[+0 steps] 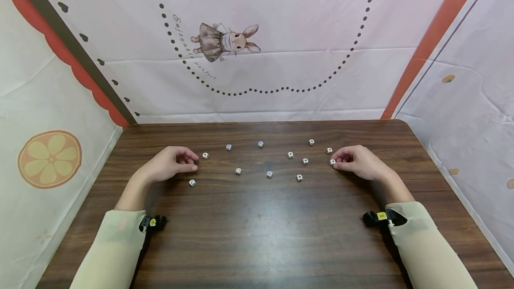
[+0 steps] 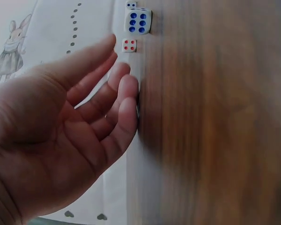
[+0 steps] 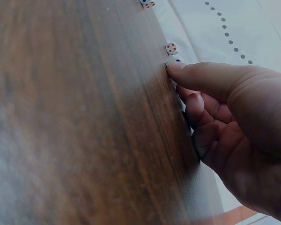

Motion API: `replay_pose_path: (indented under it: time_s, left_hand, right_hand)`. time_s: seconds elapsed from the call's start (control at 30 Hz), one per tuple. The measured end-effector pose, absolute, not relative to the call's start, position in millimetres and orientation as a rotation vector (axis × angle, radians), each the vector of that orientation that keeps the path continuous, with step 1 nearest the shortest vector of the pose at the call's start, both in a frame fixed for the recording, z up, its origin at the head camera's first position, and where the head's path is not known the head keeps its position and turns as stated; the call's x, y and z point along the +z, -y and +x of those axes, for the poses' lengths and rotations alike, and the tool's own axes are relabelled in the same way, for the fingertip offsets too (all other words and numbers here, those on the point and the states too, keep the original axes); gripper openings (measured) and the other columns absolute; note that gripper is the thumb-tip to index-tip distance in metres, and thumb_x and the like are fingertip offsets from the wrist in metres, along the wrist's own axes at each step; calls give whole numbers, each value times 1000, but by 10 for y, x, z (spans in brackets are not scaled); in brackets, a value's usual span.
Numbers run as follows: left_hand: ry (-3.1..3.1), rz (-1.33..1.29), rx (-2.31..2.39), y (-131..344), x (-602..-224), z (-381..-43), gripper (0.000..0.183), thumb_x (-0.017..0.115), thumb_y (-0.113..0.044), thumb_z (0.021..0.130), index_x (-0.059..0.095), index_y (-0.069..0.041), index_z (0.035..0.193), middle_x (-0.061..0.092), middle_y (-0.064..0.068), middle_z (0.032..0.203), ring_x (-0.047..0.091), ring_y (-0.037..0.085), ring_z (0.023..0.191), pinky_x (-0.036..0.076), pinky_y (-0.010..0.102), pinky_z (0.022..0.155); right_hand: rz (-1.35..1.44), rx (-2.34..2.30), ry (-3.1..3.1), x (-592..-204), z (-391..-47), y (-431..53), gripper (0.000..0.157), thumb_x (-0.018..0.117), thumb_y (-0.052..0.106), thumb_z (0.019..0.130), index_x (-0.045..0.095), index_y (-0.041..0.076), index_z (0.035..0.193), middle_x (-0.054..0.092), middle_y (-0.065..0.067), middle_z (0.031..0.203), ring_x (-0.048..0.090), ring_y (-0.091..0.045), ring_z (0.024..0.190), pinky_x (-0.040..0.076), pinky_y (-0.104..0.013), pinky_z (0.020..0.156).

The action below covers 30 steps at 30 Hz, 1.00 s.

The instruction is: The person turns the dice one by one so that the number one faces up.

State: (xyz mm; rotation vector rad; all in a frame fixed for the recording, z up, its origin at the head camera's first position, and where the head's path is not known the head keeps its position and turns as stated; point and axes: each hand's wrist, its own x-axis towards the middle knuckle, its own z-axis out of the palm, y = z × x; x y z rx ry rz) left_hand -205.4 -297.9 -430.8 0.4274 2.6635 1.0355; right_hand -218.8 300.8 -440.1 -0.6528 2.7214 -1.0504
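My right hand pinches a white die between thumb and fingertips at the right of the scattered dice. In the right wrist view the thumb covers most of that die. Just behind it lies another die, showing red pips in the right wrist view. On the left side, my left hand rests low over the table with loosely bent fingers and holds nothing. A die lies just beyond its fingertips, and one more die sits nearer me, below the thumb. A large-looking die with blue pips appears ahead of the left fingers.
Several more dice lie spread between the hands, among them a die left of centre, a die at the middle and a die farther back. The brown wooden table ends at a printed cloth wall.
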Motion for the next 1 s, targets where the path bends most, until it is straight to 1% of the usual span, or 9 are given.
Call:
replay_pose_path:
  time_s: [0.17,0.37,0.53,0.77,1.0]
  left_hand:
    - [-2557,481,1079,3026,-4270,-1911,30,86,-21,92,76,-7,117,71,5,100,65,23,92,53,29,78]
    - [-2505,529,1045,3044,-4250,-1754,32,88,-19,91,77,-10,119,70,5,102,63,24,93,53,30,79]
    - [-2518,574,1009,3031,-4271,-1694,27,87,-15,91,79,-14,117,70,1,97,63,22,92,53,30,78]
    - [-2589,570,928,2984,-4285,-1704,12,85,-16,93,81,-18,104,70,-5,88,63,17,83,52,29,74]
    - [-2624,503,913,2969,-4308,-1650,10,85,-19,93,79,-20,100,68,-5,85,62,18,81,52,30,73]
  right_hand:
    - [-661,-1046,-2729,-4410,-2197,-3010,8,81,14,97,80,10,103,68,3,83,60,-12,77,48,-25,69]
    - [-650,-1038,-2724,-4417,-2196,-3010,7,81,14,97,80,11,103,68,3,84,61,-12,78,48,-26,70]
    - [-640,-1042,-2718,-4423,-2198,-3013,7,81,13,97,79,11,104,68,3,84,61,-13,78,48,-26,70]
    - [-632,-1030,-2721,-4449,-2203,-3037,8,80,13,97,79,11,104,69,3,84,62,-14,79,49,-27,71]
    - [-654,-1008,-2738,-4435,-2214,-3024,7,81,13,96,79,13,103,68,5,84,61,-13,79,49,-28,71]
